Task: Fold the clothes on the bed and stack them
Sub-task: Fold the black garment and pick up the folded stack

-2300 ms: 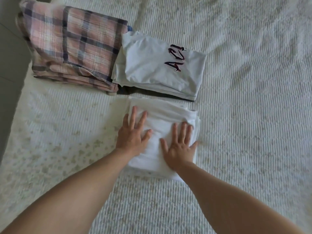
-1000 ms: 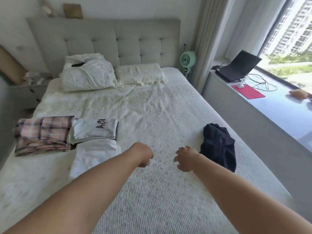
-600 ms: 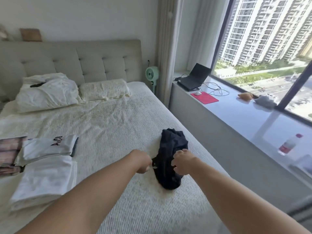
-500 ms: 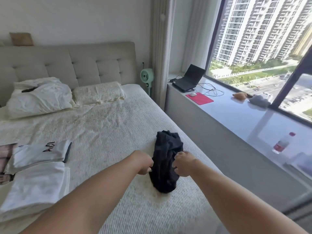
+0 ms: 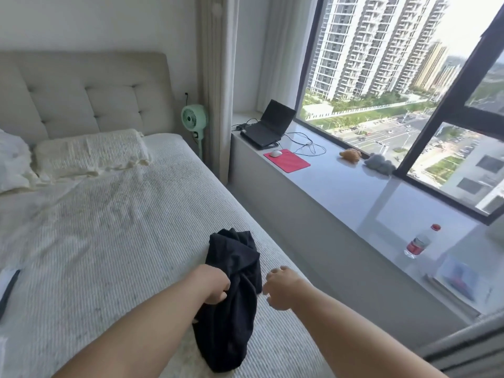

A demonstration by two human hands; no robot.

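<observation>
item: dark garment (image 5: 231, 293), crumpled in a heap on the bed (image 5: 95, 241), near its window-side edge. judged soft, light and limp; it will sag and bunch when lifted, so best taken at two corners or a hem and shaken flat.
grip: left hand (image 5: 215, 285) has fingers curled into the cloth at the heap's near side. right hand (image 5: 281, 289) sits just beside the cloth, fingers loosely curled, holding nothing.
surroundings: pillow (image 5: 90, 152) at the headboard; fan (image 5: 193, 118); laptop (image 5: 268, 125), red mat (image 5: 286, 160) and bottle (image 5: 420, 241) on the sill (image 5: 354, 192).
obstructions: none near the heap; open bedcover to the left for spreading.
</observation>
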